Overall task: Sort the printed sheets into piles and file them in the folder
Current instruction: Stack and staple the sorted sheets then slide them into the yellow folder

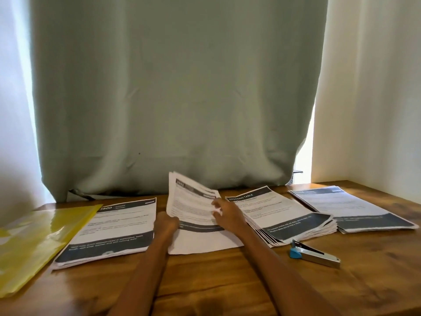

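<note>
Centre of wooden table point(227, 281): sheaf of printed sheets point(191, 199) tilted up off the middle pile, left hand point(165, 222) gripping its near-left edge, right hand point(225, 213) pinching its right edge. Light, floppy, slippery; best held by both side edges. Yellow folder point(34, 242) far left.

Wooden table point(227, 288) with dark grain, blue-ended metal stapler point(315, 254) laid on its right half, grey-green curtain point(177, 92) hung behind the far edge, pale lit curtains point(369, 87) seen at either side
</note>
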